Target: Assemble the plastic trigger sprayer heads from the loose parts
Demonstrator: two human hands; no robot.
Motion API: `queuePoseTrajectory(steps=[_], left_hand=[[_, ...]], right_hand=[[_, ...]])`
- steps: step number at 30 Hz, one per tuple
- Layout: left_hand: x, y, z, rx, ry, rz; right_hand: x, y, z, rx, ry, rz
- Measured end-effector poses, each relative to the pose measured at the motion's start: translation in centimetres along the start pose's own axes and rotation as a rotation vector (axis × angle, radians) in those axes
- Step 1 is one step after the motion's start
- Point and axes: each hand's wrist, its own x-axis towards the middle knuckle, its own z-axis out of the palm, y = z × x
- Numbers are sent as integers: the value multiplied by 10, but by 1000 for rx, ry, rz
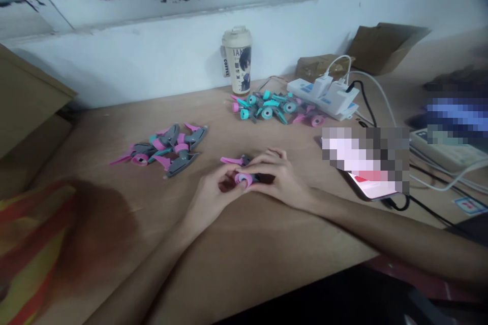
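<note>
Between my two hands is a pink and grey trigger spray head (pixel 243 179), its round pink collar turned toward me. My left hand (pixel 217 188) pinches the collar from the left with thumb and fingers. From the right, my right hand (pixel 280 179) has its fingers curled around the grey body, which is partly hidden. The pink trigger lever sticks out past the fingertips on the far side. To the left lies a loose pile of grey spray heads (pixel 182 147) with pink and teal parts. Behind my hands sits another pile, mostly teal spray heads (pixel 267 111) with some pink ones.
A lidded coffee cup (pixel 238 61) stands against the wall. At the back right is a white power strip (pixel 305 90) with plugged chargers and cables. A phone (pixel 366 172) lies to the right on the wooden table (pixel 274 244). Cardboard (pixel 30 96) stands at the left.
</note>
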Motion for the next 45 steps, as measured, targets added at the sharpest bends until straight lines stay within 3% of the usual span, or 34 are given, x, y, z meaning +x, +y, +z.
queuePoseTrajectory(steps=[7, 12, 19, 33, 39, 45], left_hand=[[2, -3, -3, 53, -15, 25], [2, 4, -9, 313, 45, 53], [0, 9, -7, 629, 80, 155], [-3, 14, -2, 722, 88, 161], [-8, 15, 10, 778, 232, 122], [-12, 9, 18, 841, 449, 281]], right_hand=[[0, 1, -5, -8, -99, -32], [1, 1, -4, 13, -140, -53], [0, 3, 6, -152, -77, -153], [-2, 8, 8, -195, -34, -165], [-2, 0, 6, -220, 4, -103], [-3, -6, 4, -249, 61, -26]])
